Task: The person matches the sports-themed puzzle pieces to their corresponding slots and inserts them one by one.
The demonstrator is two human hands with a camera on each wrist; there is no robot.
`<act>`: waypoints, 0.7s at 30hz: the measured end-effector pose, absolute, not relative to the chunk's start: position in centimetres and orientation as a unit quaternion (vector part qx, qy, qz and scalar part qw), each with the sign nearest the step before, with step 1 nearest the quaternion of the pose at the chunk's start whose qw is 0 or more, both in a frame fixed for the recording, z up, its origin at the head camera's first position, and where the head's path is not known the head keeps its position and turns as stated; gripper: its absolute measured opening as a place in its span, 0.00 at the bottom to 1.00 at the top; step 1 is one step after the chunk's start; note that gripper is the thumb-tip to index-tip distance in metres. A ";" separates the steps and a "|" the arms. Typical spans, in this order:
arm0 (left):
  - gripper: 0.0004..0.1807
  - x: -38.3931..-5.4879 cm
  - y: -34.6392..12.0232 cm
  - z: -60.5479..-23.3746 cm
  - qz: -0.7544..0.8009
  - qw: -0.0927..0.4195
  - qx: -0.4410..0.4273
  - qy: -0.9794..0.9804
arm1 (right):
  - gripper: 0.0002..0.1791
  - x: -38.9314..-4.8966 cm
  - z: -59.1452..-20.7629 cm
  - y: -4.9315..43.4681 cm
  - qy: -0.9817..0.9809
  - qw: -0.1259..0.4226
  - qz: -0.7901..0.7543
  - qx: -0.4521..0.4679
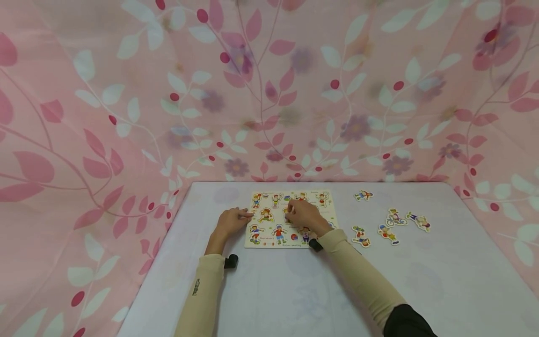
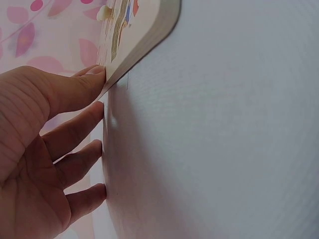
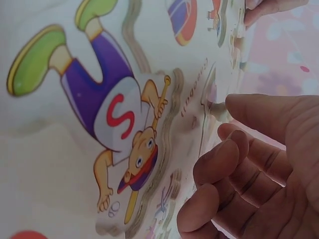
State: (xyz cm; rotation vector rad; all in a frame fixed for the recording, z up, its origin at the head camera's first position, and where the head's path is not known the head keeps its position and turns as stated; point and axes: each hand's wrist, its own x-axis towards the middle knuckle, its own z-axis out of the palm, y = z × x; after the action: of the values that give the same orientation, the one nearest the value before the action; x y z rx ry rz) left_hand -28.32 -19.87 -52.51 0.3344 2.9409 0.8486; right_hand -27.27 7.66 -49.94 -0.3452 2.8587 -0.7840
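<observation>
A cream peg puzzle board (image 1: pixel 261 245) with cartoon children playing sports lies on the table. My left hand (image 1: pixel 232 222) is at the board's left edge; in the left wrist view its thumb (image 2: pixel 79 92) touches the edge and the other fingers reach down to the tabletop. Over the middle of the board, my right hand (image 1: pixel 305 216) pinches the small pale knob (image 3: pixel 218 110) of a puzzle piece between thumb and curled fingers. That piece is mostly hidden by the hand. Close to the right wrist camera is a figure piece with a red S (image 3: pixel 120 117).
Several loose pieces lie on the white table (image 1: pixel 269 290) right of the board: a cyclist (image 1: pixel 396 217), a drummer-like figure (image 1: pixel 360 237), a blue-capped figure (image 1: pixel 388 234), a figure in purple (image 1: pixel 418 222) and one farther back (image 1: pixel 363 195). A pink floral cloth (image 1: pixel 269 93) hangs behind.
</observation>
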 end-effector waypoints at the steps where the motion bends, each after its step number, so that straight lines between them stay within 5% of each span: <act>1: 0.12 -28.3 -19.9 -52.6 0.274 0.032 0.108 0.955 | 0.08 -27.2 -49.9 7.7 0.956 0.078 -0.260 -0.115; 21: 0.12 -28.2 -19.9 -52.5 0.280 0.024 0.114 0.953 | 0.09 -26.5 -49.0 7.8 0.958 0.060 -0.254 -0.120</act>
State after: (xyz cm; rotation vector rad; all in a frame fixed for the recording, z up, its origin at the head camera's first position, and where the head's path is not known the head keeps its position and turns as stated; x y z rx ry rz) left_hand -28.18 -19.89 -52.49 0.3532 2.9489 0.8673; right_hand -26.54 7.80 -48.99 -0.3635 2.9001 -0.7691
